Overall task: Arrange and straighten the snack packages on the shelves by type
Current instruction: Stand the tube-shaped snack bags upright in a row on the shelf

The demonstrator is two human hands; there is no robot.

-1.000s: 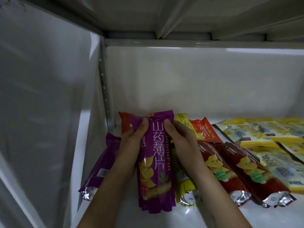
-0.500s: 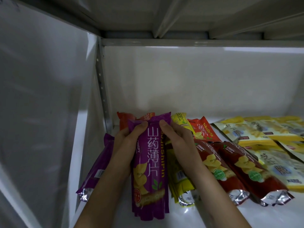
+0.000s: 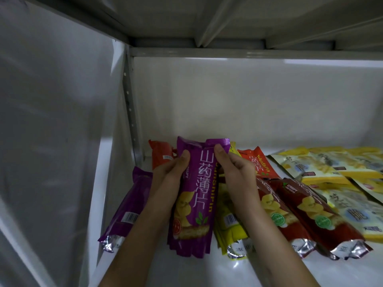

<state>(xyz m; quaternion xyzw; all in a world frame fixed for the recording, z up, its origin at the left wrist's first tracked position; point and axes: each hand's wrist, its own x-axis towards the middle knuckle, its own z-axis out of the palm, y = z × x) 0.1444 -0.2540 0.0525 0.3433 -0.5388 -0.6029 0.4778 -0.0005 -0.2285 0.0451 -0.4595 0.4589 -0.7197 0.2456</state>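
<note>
Since a second ago our purple stack (image 3: 193,201) has slid a little leftward, away from the yellow packs (image 3: 227,222) and toward the lone purple pack (image 3: 128,206) lying by the shelf's left wall. We hold the stack upright on the shelf floor (image 3: 269,272), long axis running from us toward the back panel, its top tipped slightly away. Our left hand (image 3: 169,172) curls round its left edge, thumb on the face; our right hand (image 3: 234,170) pinches the top right corner. The lone purple pack lies on the left hand's side, slanted, so we judge the next move is leftward, to bring the purples together. Dark red packs (image 3: 300,212) lie to the right, pale yellow bags (image 3: 323,168) beyond.
</note>
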